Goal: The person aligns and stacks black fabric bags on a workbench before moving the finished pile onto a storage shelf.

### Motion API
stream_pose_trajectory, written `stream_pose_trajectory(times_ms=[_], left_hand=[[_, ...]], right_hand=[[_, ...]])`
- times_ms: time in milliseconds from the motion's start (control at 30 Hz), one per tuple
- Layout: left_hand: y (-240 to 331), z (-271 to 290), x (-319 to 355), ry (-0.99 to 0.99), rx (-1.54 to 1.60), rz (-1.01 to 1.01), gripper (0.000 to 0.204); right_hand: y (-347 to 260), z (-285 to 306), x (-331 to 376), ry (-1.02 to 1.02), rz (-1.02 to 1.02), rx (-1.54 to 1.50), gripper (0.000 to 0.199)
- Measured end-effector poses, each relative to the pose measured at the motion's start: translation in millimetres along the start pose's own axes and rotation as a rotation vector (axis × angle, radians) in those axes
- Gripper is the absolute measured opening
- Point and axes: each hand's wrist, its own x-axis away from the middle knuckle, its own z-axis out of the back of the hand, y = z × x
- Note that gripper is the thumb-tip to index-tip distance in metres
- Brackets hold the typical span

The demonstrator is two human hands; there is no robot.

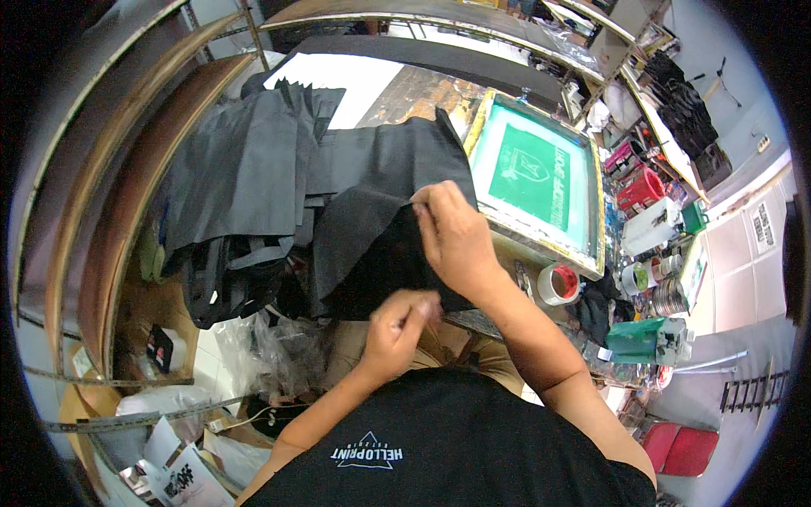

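A black fabric bag lies spread over the near middle of the table, one corner turned over. My right hand is closed on this bag, its thumb and fingers pinching the cloth close to the screen frame. At the bag's near edge is my left hand, fingers curled inward and slightly smeared by motion. Whatever it grips is hidden. More black bags are stacked to the left, overlapping one another, with straps and folds hanging at the near side.
A screen-printing frame with a green mesh stands right of the bag. Beside it are a white tub of red ink, a green jerrycan and several cans. Wooden shelves rise at left; clear plastic hangs below the bags.
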Motion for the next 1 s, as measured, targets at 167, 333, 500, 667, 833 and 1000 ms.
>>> stream_pose_trajectory(times_ms=[167, 333, 500, 667, 833, 1000], left_hand=[[-105, 26, -76, -0.033, -0.664, 0.265, 0.045], [-189, 49, -99, -0.242, -0.713, 0.173, 0.043], [-204, 64, -112, -0.225, -0.777, 0.111, 0.041], [-218, 70, -113, -0.186, -0.866, 0.006, 0.039], [-100, 48, -85, -0.311, -0.662, 0.116, 0.034], [4, 40, -22, -0.339, -0.423, 0.004, 0.021]], right_hand=[[-18, -6, 21, -0.109, 0.054, -0.065, 0.015], [-11, -18, 44, -0.177, 0.085, -0.071, 0.017], [-6, -15, 51, -0.124, 0.003, -0.132, 0.014], [3, -20, 43, -0.039, -0.127, -0.212, 0.012], [29, -7, 9, 0.045, -0.140, -0.096, 0.009], [39, 5, -30, 0.015, -0.069, -0.047, 0.009]])
